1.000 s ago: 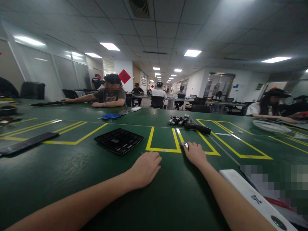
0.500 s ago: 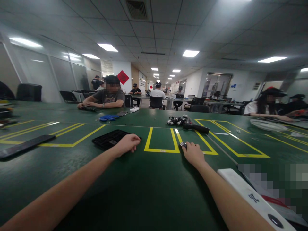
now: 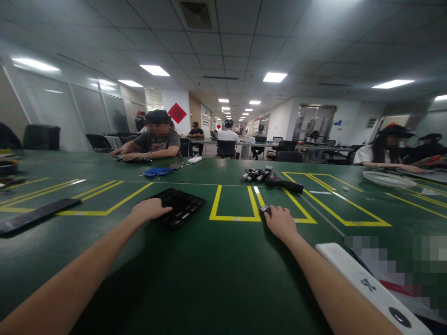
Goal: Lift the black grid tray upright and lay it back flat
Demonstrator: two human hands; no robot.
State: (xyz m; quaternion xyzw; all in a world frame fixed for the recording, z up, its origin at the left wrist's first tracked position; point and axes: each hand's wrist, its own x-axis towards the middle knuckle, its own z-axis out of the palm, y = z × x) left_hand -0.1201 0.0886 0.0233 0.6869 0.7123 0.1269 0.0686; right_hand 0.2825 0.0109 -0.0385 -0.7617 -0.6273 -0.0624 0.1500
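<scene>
Reaching onto the black tray's (image 3: 185, 207) left part, my left hand (image 3: 150, 209) has fingers whose grip I cannot tell. Right of the tray, which rests unlifted on the bench (image 3: 195, 279), my right hand (image 3: 280, 221) already clamps a small dark object (image 3: 265, 209).

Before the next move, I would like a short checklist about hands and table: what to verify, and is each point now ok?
1. Left hand at the black tray: ok.
2. Left hand's grip on it firm: cannot tell.
3. Right hand holding the small object: ok.
4. Tray outside the yellow tape: ok.
5. Both hands apart from the cable bundle: ok.
6. Right forearm not touching the white box: cannot tell; they overlap in view.
</scene>
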